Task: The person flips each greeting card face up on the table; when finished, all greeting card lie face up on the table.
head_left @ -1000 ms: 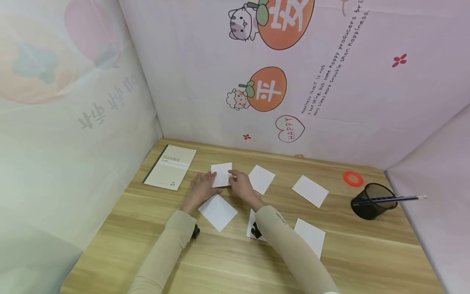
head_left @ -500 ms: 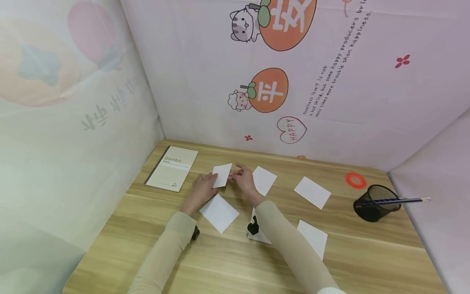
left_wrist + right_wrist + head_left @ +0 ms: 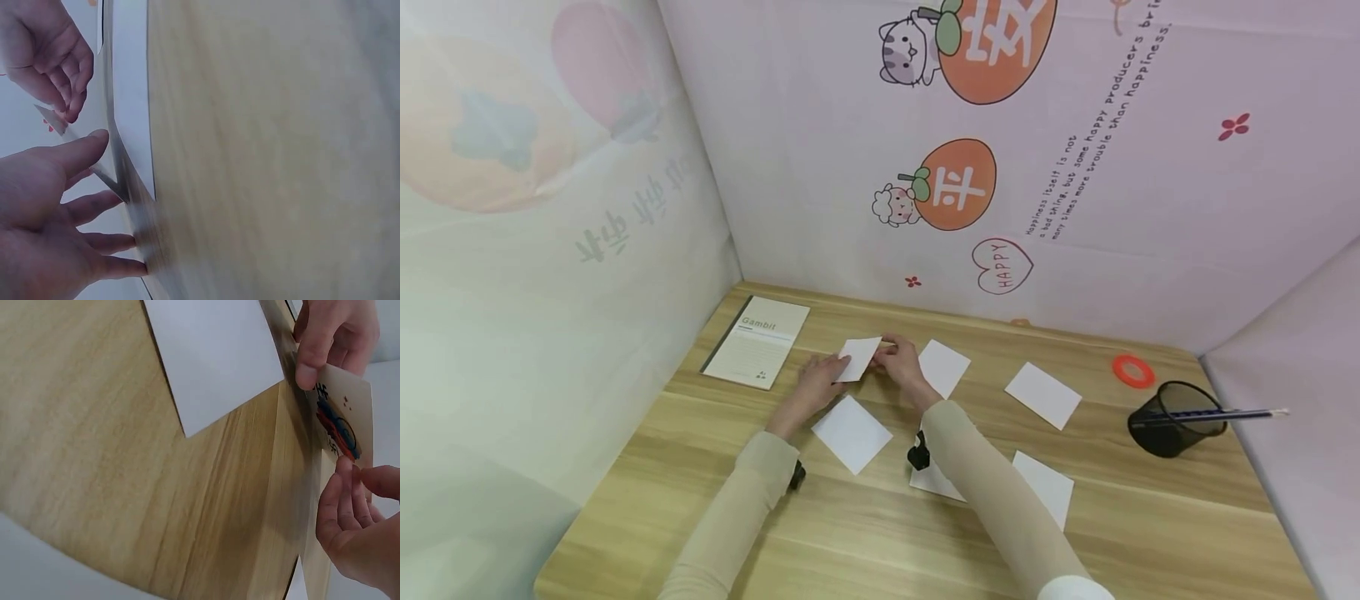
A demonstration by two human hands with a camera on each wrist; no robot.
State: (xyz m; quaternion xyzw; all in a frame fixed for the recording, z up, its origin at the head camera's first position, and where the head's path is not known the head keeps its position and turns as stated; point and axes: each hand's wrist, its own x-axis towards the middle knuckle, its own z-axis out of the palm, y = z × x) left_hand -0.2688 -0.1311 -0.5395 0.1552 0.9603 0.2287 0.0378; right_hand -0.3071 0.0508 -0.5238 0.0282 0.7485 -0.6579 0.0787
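Observation:
In the head view, my left hand pinches a small white card by its near left edge, tilted up off the table. The right wrist view shows its other face, printed with a red and blue picture and black characters. My right hand is at the card's right edge; in the right wrist view its loosely bent fingers meet the printed face. Whether its thumb grips is unclear. Just in front lies another white card, and a further card is right of my right hand.
More white cards lie to the right: one card at the back, one card nearer, and a card partly under my right sleeve. A notebook is at left. A red ring and black mesh pen holder stand at right.
The card has tilted up from nearly flat, its right edge rising. My right fingers have shifted from its top face toward its edge and underside. My left hand keeps its pinch.

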